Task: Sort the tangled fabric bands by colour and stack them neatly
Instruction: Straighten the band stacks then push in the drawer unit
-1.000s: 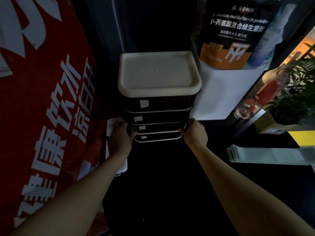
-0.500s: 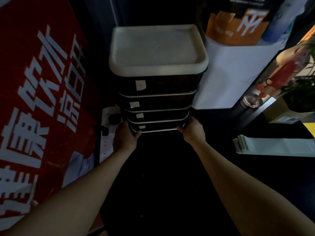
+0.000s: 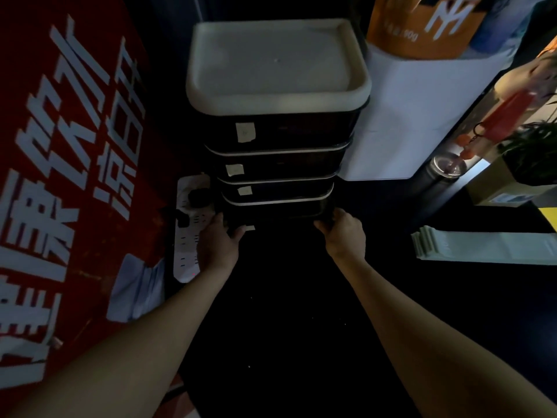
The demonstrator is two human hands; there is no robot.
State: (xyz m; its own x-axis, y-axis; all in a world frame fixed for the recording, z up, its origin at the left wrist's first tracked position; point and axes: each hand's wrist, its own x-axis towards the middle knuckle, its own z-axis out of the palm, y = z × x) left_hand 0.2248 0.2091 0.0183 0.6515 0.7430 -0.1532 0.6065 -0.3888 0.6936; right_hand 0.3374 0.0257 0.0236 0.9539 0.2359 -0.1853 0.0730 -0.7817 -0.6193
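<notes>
Both hands are gripping the bottom box (image 3: 275,211) — left hand (image 3: 217,241) and right hand (image 3: 343,233) curling round opposite ends, its long axis lying crosswise between them.

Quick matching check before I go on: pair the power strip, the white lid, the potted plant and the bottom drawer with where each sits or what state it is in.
Things:
1. power strip
2. white lid
3. potted plant
4. bottom drawer

Places or states:
A. on top of the drawer stack
B. far right of the view
C. gripped at both front corners by left hand and right hand
D. on the floor left of the stack

Pairs: 1-D, 2-A, 3-B, 4-C
</notes>
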